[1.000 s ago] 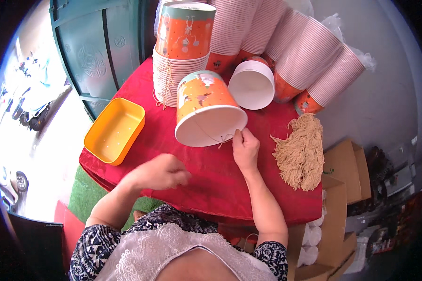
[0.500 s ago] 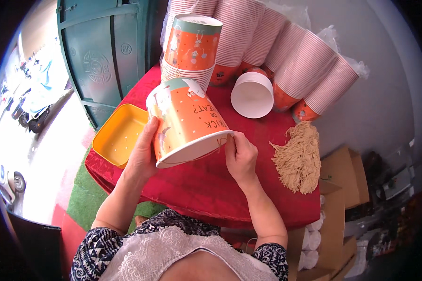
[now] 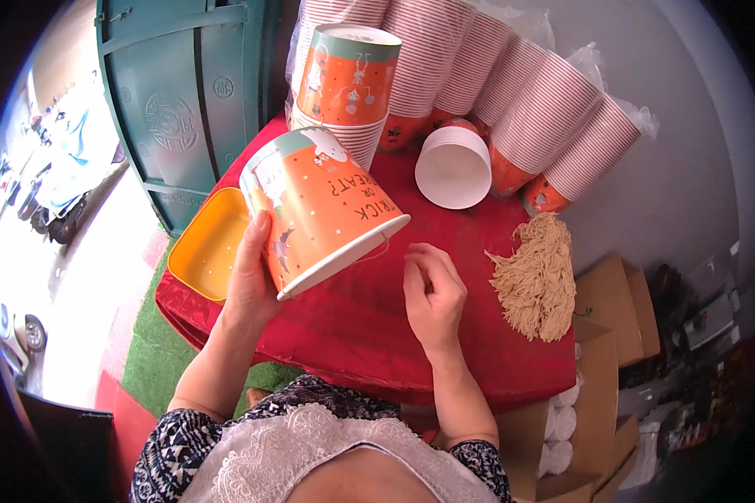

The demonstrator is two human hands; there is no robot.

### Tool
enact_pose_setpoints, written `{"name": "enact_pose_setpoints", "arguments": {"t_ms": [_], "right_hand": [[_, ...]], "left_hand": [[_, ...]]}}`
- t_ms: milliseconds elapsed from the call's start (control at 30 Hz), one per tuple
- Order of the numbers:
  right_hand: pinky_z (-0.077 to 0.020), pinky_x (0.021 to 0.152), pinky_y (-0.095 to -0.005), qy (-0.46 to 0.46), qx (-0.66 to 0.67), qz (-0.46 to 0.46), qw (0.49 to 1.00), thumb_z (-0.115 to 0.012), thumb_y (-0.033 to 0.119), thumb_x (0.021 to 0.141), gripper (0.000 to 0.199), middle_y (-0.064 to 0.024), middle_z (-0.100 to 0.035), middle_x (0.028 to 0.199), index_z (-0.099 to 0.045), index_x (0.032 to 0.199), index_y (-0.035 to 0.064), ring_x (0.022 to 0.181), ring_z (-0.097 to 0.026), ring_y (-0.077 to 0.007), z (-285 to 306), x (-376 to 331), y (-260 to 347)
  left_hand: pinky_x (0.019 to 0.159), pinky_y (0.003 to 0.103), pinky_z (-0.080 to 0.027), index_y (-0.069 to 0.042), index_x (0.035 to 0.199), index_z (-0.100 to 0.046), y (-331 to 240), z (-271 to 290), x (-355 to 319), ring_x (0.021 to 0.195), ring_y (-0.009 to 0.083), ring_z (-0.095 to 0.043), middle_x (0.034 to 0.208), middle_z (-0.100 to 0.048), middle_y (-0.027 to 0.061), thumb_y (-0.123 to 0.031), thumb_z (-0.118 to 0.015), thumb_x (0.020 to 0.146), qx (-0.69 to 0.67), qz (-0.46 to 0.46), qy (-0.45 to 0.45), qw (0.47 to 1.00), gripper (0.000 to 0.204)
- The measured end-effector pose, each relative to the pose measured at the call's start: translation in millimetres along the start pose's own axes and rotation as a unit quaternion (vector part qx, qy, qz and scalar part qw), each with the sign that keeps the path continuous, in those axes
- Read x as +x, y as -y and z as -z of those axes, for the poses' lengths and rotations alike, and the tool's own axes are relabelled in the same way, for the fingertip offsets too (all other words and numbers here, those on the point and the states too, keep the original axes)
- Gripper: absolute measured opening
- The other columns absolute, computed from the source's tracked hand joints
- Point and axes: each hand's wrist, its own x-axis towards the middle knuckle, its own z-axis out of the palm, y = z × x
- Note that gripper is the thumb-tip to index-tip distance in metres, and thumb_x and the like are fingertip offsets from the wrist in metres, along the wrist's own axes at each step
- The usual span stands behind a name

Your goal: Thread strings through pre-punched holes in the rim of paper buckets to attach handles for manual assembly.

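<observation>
A large orange paper bucket (image 3: 323,197) with a green band and printed white figures hangs tilted above the table, its wide white rim down and toward me. My left hand (image 3: 252,268) grips its left side, thumb on the outer wall. A thin tan string (image 3: 384,249) dangles at the right part of the rim. Just right of that rim, apart from the bucket, my right hand (image 3: 436,293) is closed with fingers curled toward the thumb; whether anything is between the fingertips is too small to make out.
Behind the bucket stands a stack of similar buckets (image 3: 352,75). Tall plastic-wrapped bucket stacks (image 3: 545,109) line the back. A single white-mouthed bucket (image 3: 453,172) lies on the red tablecloth (image 3: 361,318). A yellow basin (image 3: 205,243) is at left, a tan string bundle (image 3: 533,281) at right, beside cardboard boxes (image 3: 600,360).
My right hand has let go of the bucket's rim and moved slightly right and down. The bucket has shifted left and tilted more, still in my left hand.
</observation>
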Motion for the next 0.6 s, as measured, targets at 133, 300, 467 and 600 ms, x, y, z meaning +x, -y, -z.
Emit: {"name": "enact_pose_setpoints", "arguments": {"t_ms": [133, 300, 467, 600], "right_hand": [[-0.0478, 0.055, -0.0311, 0.003, -0.043, -0.049, 0.998, -0.068, 0.007, 0.086, 0.013, -0.012, -0.063, 0.08, -0.062, 0.092, -0.0018, 0.064, -0.061, -0.0207, -13, 5, 3], [-0.046, 0.05, -0.037, -0.003, -0.083, -0.024, 0.996, -0.068, 0.013, 0.088, 0.015, -0.0117, -0.059, 0.072, -0.058, 0.085, 0.0013, 0.059, -0.059, -0.0283, -22, 8, -2], [-0.0457, 0.049, -0.0385, -0.036, -0.102, 0.006, 0.994, -0.066, 0.005, 0.088, 0.013, -0.0137, -0.058, 0.071, -0.055, 0.082, 0.0016, 0.059, -0.059, -0.0316, -24, 4, -8], [-0.046, 0.049, -0.0387, -0.026, -0.055, 0.028, 0.998, -0.067, 0.004, 0.087, 0.012, -0.014, -0.058, 0.07, -0.056, 0.083, 0.0012, 0.058, -0.059, -0.0329, -15, 5, -9]], "left_hand": [[0.095, 0.039, -0.054, -0.005, 0.14, -0.039, 4, 1, -4, 0.11, 0.0233, -0.064, 0.13, -0.058, 0.0141, -0.045, -0.051, 0.098, 0.005, 0.002, 0.014, 1.0, 0.058], [0.096, 0.039, -0.053, -0.005, 0.14, -0.038, 10, 8, -9, 0.112, 0.0238, -0.063, 0.132, -0.057, 0.0144, -0.045, -0.049, 0.099, 0.011, -0.017, 0.051, 0.999, 0.058], [0.097, 0.04, -0.052, -0.007, 0.14, -0.04, 7, 2, -7, 0.114, 0.0229, -0.062, 0.133, -0.056, 0.0136, -0.048, -0.049, 0.098, 0.018, 0.001, 0.031, 0.999, 0.06], [0.1, 0.039, -0.049, -0.004, 0.14, -0.041, 1, -1, 0, 0.116, 0.022, -0.061, 0.131, -0.058, 0.0133, -0.05, -0.051, 0.097, -0.053, 0.055, 0.043, 0.996, 0.063]]}}
